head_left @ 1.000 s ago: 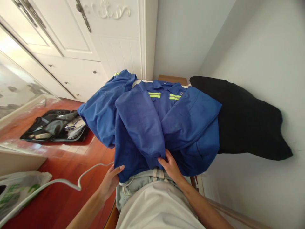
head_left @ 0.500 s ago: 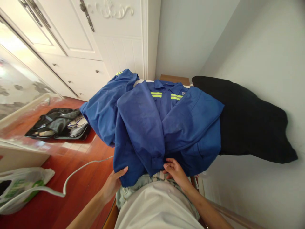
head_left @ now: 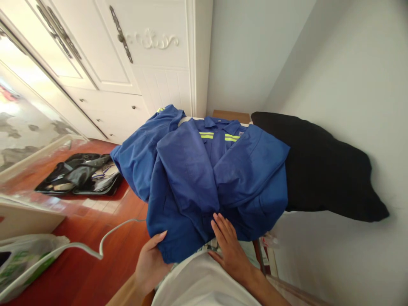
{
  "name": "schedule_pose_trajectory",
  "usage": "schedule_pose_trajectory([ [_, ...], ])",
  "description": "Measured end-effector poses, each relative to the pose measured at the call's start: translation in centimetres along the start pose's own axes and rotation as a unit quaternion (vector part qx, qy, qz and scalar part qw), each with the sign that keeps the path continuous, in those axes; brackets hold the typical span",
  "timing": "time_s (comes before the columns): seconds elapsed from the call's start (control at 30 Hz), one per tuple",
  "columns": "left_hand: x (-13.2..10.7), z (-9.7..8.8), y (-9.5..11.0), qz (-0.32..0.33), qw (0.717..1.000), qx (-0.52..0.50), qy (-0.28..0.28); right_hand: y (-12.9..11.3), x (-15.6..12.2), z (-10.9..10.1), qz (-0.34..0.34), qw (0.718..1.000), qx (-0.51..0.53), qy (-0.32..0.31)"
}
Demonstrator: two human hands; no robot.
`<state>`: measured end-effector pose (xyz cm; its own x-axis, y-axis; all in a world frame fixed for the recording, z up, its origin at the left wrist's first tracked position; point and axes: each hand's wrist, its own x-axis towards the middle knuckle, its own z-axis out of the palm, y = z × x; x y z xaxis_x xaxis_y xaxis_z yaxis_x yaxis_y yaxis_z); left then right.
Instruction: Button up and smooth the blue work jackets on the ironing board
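Note:
A blue work jacket [head_left: 188, 170] with yellow-green reflective stripes [head_left: 206, 135] on its chest lies spread in front of me, collar away from me. Both sleeves are folded inward across its front. At the near left corner, my left hand [head_left: 151, 261] is closed on the jacket's lower edge, thumb on top and fingers hidden beneath. My right hand [head_left: 230, 248] lies open, fingers stretched, with its fingertips on the jacket near the sleeve's end. What supports the jacket is mostly covered.
Black cloth [head_left: 325, 170] lies to the right, along the wall. A white cabinet [head_left: 165, 85] stands behind. On the red floor [head_left: 124, 238] at left are an open suitcase [head_left: 79, 174] of belongings, a white cable [head_left: 101, 248] and a plastic bag [head_left: 35, 255].
My right hand has gone from curled fingers at the sleeve cuff to lying flat with fingers stretched. The cuff no longer hangs over the near edge. The left hand still holds the corner.

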<state>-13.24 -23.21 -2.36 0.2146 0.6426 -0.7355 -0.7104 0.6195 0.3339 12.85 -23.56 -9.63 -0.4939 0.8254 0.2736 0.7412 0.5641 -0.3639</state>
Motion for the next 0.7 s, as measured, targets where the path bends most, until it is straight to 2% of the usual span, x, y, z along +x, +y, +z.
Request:
schedule_pose_trajectory([
  [0.17,-0.1,-0.5,0.6,0.019,0.998,-0.053,-0.014,0.8,-0.5,0.7,0.019,0.998,-0.020,0.064],
  [0.3,-0.6,-0.8,1.4,0.037,0.998,-0.037,-0.037,1.1,-1.0,1.2,0.030,0.993,-0.021,0.110],
  [0.4,-0.7,-1.1,1.5,0.048,0.997,-0.021,-0.055,1.1,-1.1,1.4,0.027,0.993,-0.012,0.114],
  [0.53,-0.7,-1.7,1.3,0.031,0.998,-0.045,-0.043,1.2,-1.6,1.0,0.003,0.995,0.006,0.104],
  [0.63,-0.5,-2.9,1.0,0.030,0.995,-0.083,-0.044,1.3,-2.1,0.0,-0.003,0.995,0.019,0.101],
  [0.7,-0.2,-4.0,0.6,0.050,0.992,-0.093,-0.070,1.2,-2.2,-1.0,-0.002,0.994,0.017,0.104],
])
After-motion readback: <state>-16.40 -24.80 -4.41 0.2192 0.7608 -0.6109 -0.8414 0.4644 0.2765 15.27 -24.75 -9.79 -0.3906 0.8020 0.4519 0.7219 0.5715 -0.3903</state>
